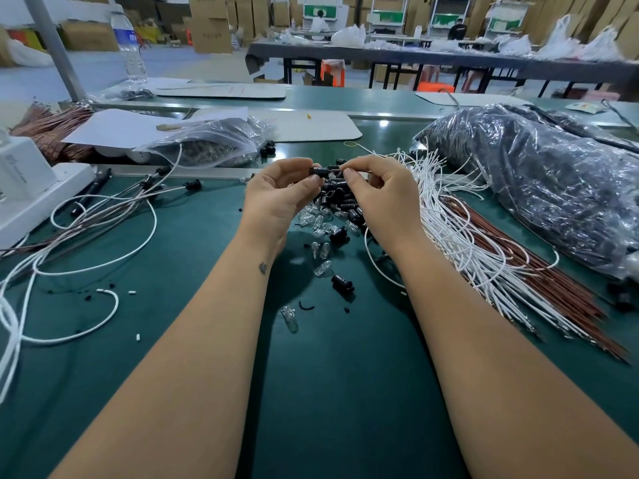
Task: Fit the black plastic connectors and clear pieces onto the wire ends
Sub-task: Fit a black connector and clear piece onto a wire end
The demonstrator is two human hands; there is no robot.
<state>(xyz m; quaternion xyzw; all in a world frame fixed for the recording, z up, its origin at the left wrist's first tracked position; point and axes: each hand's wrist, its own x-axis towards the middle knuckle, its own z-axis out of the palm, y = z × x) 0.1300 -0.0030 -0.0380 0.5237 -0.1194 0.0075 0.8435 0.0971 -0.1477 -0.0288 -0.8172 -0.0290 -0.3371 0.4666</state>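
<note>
Left hand [276, 191] pinches a black connector [321, 172] steady above the parts pile [337, 205]; right hand [377, 191] pinches a wire end [337, 170], lined up to push in

Single head-worn view, wide-angle. Looks forward and down along both forearms onto green desk [173, 340]. Hands close, mid-frame. Upper frame reaches far workshop tables and shelving, blurred, probably edge-distorted. No second view to overlap.
</note>
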